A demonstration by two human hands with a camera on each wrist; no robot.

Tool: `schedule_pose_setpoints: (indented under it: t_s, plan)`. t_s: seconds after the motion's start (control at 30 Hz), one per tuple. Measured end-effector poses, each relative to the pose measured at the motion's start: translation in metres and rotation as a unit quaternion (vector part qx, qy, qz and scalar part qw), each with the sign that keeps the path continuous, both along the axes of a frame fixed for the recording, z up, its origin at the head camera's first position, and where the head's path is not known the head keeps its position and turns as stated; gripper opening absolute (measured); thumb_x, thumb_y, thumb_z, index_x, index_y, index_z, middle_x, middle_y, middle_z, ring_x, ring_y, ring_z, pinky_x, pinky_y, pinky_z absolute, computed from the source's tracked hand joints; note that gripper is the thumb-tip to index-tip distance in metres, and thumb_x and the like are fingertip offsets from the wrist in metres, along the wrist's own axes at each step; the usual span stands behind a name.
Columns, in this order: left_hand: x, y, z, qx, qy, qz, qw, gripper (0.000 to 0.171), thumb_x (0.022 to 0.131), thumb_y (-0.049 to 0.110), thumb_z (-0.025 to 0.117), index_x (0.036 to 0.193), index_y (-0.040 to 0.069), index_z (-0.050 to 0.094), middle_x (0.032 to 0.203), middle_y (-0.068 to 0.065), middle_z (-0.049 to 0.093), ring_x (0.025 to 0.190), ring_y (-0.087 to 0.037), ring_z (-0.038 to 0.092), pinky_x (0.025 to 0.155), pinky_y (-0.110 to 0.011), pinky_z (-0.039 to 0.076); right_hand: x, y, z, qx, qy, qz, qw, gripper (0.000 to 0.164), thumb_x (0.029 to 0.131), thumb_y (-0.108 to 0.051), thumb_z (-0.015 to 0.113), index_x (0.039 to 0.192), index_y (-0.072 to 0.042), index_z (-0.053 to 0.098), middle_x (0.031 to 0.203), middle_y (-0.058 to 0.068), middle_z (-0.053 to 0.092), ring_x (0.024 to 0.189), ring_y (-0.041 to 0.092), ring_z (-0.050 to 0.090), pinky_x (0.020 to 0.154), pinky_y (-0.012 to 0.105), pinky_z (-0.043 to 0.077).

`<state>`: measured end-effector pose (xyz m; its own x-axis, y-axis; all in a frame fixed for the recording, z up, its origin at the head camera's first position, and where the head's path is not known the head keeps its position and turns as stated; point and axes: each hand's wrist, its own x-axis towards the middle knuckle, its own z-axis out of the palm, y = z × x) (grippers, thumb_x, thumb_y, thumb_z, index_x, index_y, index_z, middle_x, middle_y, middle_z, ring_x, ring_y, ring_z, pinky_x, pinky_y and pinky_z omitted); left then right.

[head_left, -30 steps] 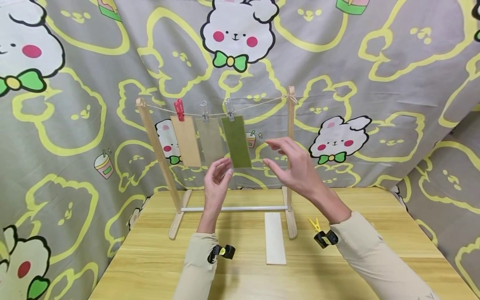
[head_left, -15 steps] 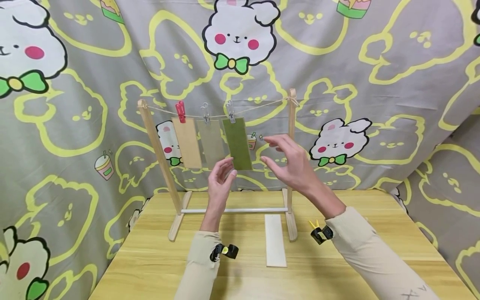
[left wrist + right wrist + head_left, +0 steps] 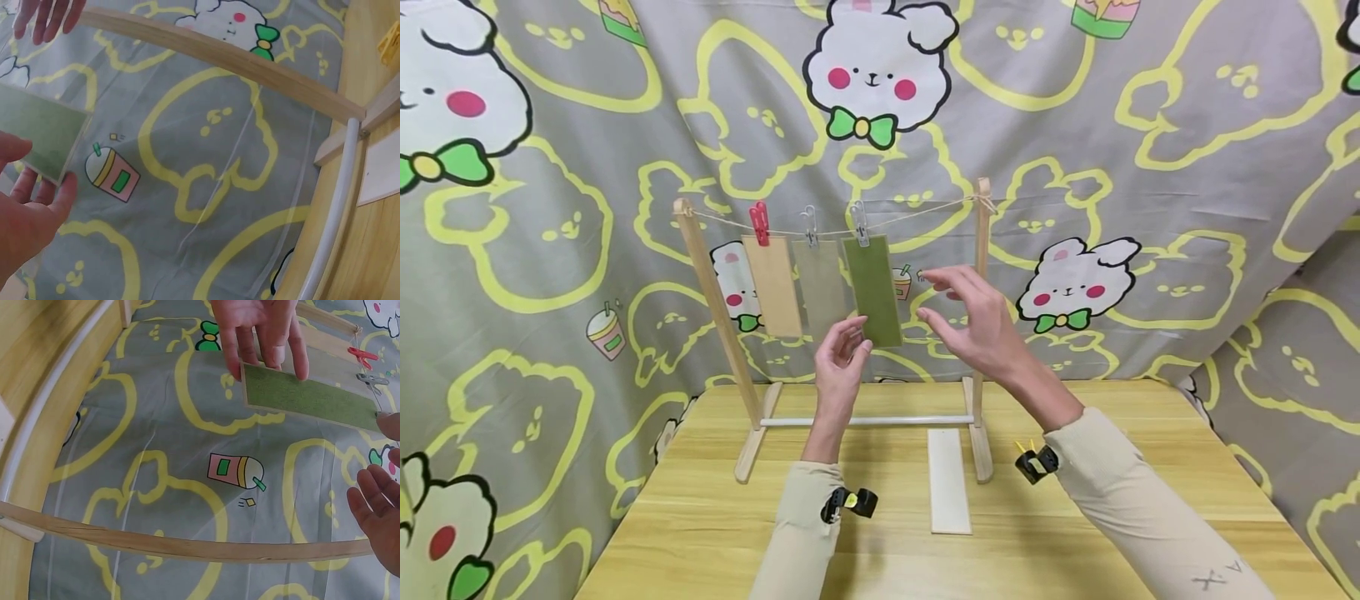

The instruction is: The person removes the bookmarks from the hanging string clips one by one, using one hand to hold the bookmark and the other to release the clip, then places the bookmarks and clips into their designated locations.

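A green strip (image 3: 874, 287) hangs from the cord under a clear clothespin (image 3: 860, 225). My left hand (image 3: 839, 354) is at its lower left corner, fingers loosely bent, with thumb and forefinger apart beside the edge. In the left wrist view the thumb overlaps the strip (image 3: 44, 128) and the other fingers lie along its lower edge; a firm hold does not show. To the right of the strip, my right hand (image 3: 988, 329) hovers with nothing in it, thumb and fingers spread apart. Left of the green strip hang a grey strip (image 3: 822, 279) and a tan strip (image 3: 775, 287).
The cord runs between two wooden posts (image 3: 981, 250), joined low down by a white rod (image 3: 872, 420). A white strip (image 3: 949, 482) lies on the wooden table (image 3: 1112, 517). A yellow clothespin (image 3: 1024, 448) is partly hidden behind the right wrist camera. Patterned cloth (image 3: 1075, 158) hangs behind.
My left hand has shifted slightly right along the green strip's corner, and its lower end has swung a little. The right hand has drifted slightly left, towards the strip.
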<state>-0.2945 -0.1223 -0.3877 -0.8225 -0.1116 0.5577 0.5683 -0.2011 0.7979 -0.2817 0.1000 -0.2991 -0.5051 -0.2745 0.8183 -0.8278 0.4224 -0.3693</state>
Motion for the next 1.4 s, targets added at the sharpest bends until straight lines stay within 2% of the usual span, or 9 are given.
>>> schedule_pose_setpoints:
  t_s: [0.23,0.43,0.63,0.8,1.1,1.4]
  plan:
    - [0.001,0.003,0.000,0.015,0.002,0.021,0.9997,0.040,0.085,-0.025,0.057,0.124,-0.013,0.061,0.124,-0.024,0.066,0.101,-0.022,0.064,0.086,-0.028,0.057,-0.002,-0.002,0.002,-0.001,-0.001,0.004,1.000,0.046,0.090,-0.010,0.079,0.132,0.000,0.063,0.126,0.013,0.064,0.109,0.033,0.064,0.093,0.042,0.057]
    - [0.000,0.005,0.000,0.025,0.000,0.038,0.9990,0.039,0.084,-0.026,0.058,0.120,-0.013,0.064,0.117,-0.024,0.069,0.099,-0.019,0.065,0.088,-0.024,0.055,0.000,-0.002,0.006,0.001,0.004,0.001,1.000,0.045,0.090,-0.011,0.079,0.131,-0.002,0.064,0.126,0.010,0.065,0.109,0.028,0.063,0.093,0.039,0.057]
    - [-0.002,0.004,-0.001,0.041,-0.005,0.057,0.9975,0.037,0.082,-0.028,0.060,0.116,-0.014,0.065,0.114,-0.024,0.071,0.097,-0.016,0.066,0.087,-0.023,0.056,-0.001,-0.006,0.012,-0.001,0.015,0.007,1.000,0.046,0.090,-0.009,0.079,0.132,-0.001,0.063,0.126,0.011,0.065,0.109,0.028,0.063,0.094,0.038,0.056]
    - [-0.001,0.004,-0.002,0.040,-0.001,0.074,0.9964,0.037,0.081,-0.028,0.060,0.114,-0.014,0.067,0.112,-0.022,0.072,0.095,-0.015,0.067,0.085,-0.022,0.056,-0.002,-0.008,0.017,0.005,0.026,0.008,1.000,0.046,0.090,-0.009,0.079,0.132,-0.001,0.063,0.124,0.011,0.065,0.109,0.028,0.062,0.095,0.042,0.054]
    - [-0.001,0.003,-0.002,0.039,0.003,0.077,0.9963,0.034,0.081,-0.027,0.062,0.112,-0.014,0.068,0.109,-0.023,0.073,0.091,-0.014,0.067,0.081,-0.021,0.056,-0.004,-0.009,0.025,0.011,0.038,0.000,0.999,0.046,0.089,-0.011,0.081,0.131,-0.002,0.064,0.121,0.011,0.066,0.107,0.027,0.063,0.091,0.036,0.056]
    - [-0.001,0.002,-0.002,0.043,0.001,0.078,0.9960,0.034,0.081,-0.027,0.062,0.112,-0.014,0.068,0.110,-0.021,0.073,0.092,-0.015,0.068,0.082,-0.022,0.058,-0.008,-0.015,0.039,0.018,0.036,0.000,0.999,0.044,0.090,-0.012,0.079,0.130,0.000,0.064,0.120,0.013,0.065,0.108,0.027,0.063,0.091,0.041,0.058]
